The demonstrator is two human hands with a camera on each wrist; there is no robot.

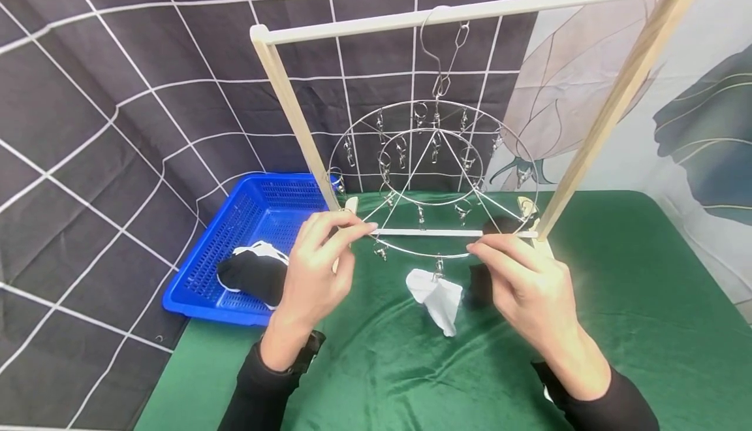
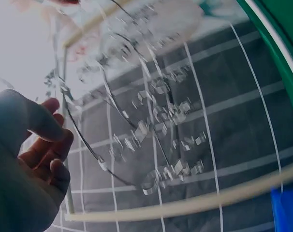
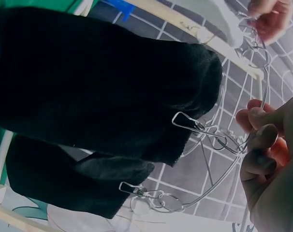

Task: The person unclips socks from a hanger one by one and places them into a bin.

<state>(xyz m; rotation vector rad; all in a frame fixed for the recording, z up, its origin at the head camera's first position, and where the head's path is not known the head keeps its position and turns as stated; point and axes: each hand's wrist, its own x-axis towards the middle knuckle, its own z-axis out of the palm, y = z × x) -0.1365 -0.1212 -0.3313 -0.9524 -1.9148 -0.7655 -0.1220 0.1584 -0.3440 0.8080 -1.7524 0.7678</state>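
Note:
A round metal clip hanger (image 1: 435, 101) hangs by its hook from a wooden bar, tilted toward me. At its near left rim, my left hand (image 1: 320, 258) pinches the ring between thumb and fingertips. My right hand (image 1: 529, 281) pinches the near right rim, thumb against curled fingers in the right wrist view. Between them, a small white cloth (image 1: 437, 297) dangles from a front clip. Two black socks (image 3: 108, 82) hang from clips by the right hand; in the head view that hand partly hides them. Many bare clips (image 2: 161, 87) show on the rings.
A wooden frame (image 1: 288, 104) carries the bar (image 1: 364, 26) across the back. To the left, a blue plastic basket (image 1: 194, 281) holds black cloth with white edging (image 1: 252, 274). Green cloth (image 1: 364, 366) covers the table. A dark grid curtain (image 1: 176, 46) hangs behind.

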